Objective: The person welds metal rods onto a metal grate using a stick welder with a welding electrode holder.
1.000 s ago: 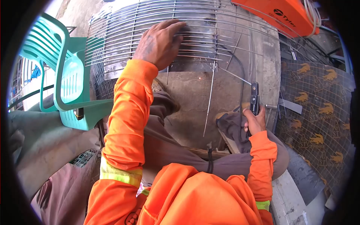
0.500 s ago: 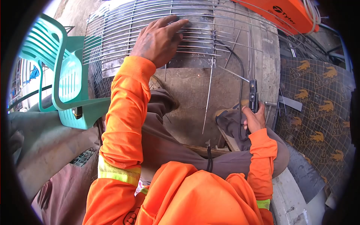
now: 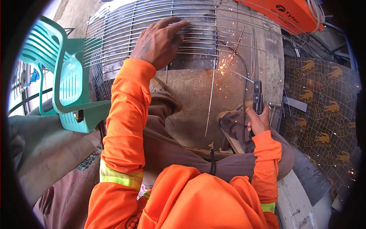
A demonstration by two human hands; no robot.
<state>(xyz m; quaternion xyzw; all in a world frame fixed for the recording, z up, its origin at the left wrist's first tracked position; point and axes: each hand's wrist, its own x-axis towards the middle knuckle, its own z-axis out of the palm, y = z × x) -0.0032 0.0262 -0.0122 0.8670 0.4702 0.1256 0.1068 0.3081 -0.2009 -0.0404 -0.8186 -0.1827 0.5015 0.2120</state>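
Right hand gripping the welding holder, sparks near the electrode tip. Left hand rests open on the rod grid beneath it — layout looks mostly done, welding seemingly unfinished — can't tell which joints are complete.

We are seeing only parts.
Our left hand is hiding grid rods beneath its fingers; our right hand is covering part of the black holder; beyond our left fingers, the top edge is cropping the grid and orange case.
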